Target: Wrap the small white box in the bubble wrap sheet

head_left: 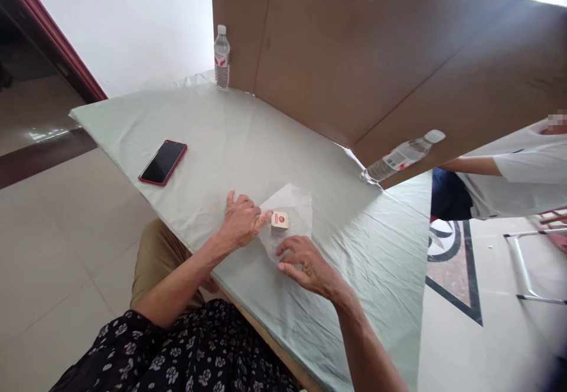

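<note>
A small cream-coloured box (280, 221) with a red mark on top sits on a sheet of thin white paper (300, 203), which lies on the cloth-covered table. On the box's left is my left hand (241, 222), its thumb reaching to the box's edge and its fingers apart. My right hand (305, 265) is just in front of the box, over the near edge of the paper. Its fingers are spread and slightly bent, with nothing seen between them.
A phone in a red case (163, 163) lies at the table's left. Brown cardboard panels (319, 55) stand along the back. One water bottle (222, 58) is upright by them; another bottle (401, 157) looks tilted in this view. Beyond the panel at right is a person (500, 173).
</note>
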Tool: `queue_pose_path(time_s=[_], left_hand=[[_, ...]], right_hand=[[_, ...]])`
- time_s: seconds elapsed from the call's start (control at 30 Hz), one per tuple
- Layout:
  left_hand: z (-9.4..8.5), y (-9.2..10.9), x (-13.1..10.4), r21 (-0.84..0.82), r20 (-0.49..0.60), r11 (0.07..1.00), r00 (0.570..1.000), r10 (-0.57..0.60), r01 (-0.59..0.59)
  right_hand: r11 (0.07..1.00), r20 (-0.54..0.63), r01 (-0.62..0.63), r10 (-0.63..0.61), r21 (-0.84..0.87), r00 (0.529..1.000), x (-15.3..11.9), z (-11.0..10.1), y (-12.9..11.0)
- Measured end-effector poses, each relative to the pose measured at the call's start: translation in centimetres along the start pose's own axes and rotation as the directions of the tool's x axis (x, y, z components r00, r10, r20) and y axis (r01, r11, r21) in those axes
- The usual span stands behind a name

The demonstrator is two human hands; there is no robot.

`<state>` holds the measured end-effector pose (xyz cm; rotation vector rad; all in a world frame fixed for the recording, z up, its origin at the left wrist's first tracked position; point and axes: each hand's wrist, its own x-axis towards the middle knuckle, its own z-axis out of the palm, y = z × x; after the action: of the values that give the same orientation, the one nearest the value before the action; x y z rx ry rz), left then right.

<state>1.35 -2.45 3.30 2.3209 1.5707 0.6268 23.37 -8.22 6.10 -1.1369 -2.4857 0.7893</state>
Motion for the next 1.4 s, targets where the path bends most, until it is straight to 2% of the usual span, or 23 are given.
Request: queue_pose_path(time_s=[0.07,0.1,0.17,0.2,0.27,0.3,0.4,0.47,0.63,0.77,0.87,1.07,1.13,1.23,1.3,1.4], left_hand=[[-0.4,-0.7,-0.5,0.051,0.003,0.998,0.999,-0.038,0.038],[-0.5,-1.0,-0.8,0.067,0.001,0.996,0.998,-0.058,0.058],[-0.6,-1.2,-1.3,0.080,-0.006,0.993,0.996,-0.087,0.087],[-0.6,-1.2,-1.5,0.080,-0.010,0.993,0.996,-0.092,0.092],[-0.5,-1.1,-1.8,0.071,-0.012,0.995,0.997,-0.075,0.076],[-0.4,-1.0,-1.8,0.067,-0.008,0.996,0.998,-0.058,0.059],[0.1,-0.9,-1.8,0.070,0.027,0.997,0.999,-0.034,0.032],[0.4,-1.2,-1.8,0.077,0.065,0.996,0.997,-0.049,0.044],[1.5,-2.0,-1.9,0.032,0.100,0.996,0.991,-0.091,0.088],[2.2,-2.0,-1.7,-0.012,0.075,0.992,0.989,-0.125,0.126],[2.5,-1.9,-1.7,-0.007,0.080,0.993,0.990,-0.120,0.120],[2.7,-2.0,-1.8,0.003,0.083,0.995,0.991,-0.101,0.101],[2.5,-2.0,-1.9,0.007,0.091,0.995,0.990,-0.104,0.104],[2.1,-2.0,-1.9,0.004,0.120,0.995,0.988,-0.098,0.099],[1.9,-2.2,-1.6,-0.012,0.137,0.997,0.988,-0.073,0.075],[1.9,-2.6,-0.9,-0.043,0.153,0.998,0.988,-0.028,0.035]], right_hand=[[0.999,0.030,-0.036,0.035,0.027,0.999,-0.4,0.5,-0.2],[0.996,0.002,-0.076,0.076,0.044,0.997,-0.4,0.8,-0.1],[0.979,-0.149,-0.193,0.201,0.064,0.968,0.0,1.1,0.5],[0.966,-0.250,-0.251,0.259,0.061,0.933,0.5,1.2,0.9],[0.946,-0.412,-0.322,0.302,0.020,0.860,1.7,1.5,1.8],[0.944,-0.444,-0.330,0.289,-0.016,0.848,2.4,1.7,2.2],[0.952,-0.379,-0.298,0.252,-0.067,0.890,4.1,2.3,3.4],[0.950,-0.356,-0.309,0.276,-0.038,0.893,4.2,2.4,4.1],[0.905,-0.492,-0.425,0.370,-0.001,0.788,0.5,1.5,6.1],[0.846,-0.520,-0.534,0.454,-0.005,0.724,-2.9,0.8,7.5],[0.829,-0.554,-0.559,0.473,0.016,0.685,-4.2,0.8,8.3],[0.831,-0.515,-0.557,0.472,-0.012,0.716,-4.8,0.7,8.6],[0.820,-0.582,-0.567,0.425,-0.078,0.694,-4.7,0.3,7.9],[0.829,-0.702,-0.533,0.276,-0.173,0.657,-4.1,0.0,6.1],[0.862,-0.670,-0.443,0.177,-0.248,0.721,-3.3,0.3,4.9],[0.889,-0.482,-0.266,0.060,-0.372,0.874,-1.8,2.1,3.9]])
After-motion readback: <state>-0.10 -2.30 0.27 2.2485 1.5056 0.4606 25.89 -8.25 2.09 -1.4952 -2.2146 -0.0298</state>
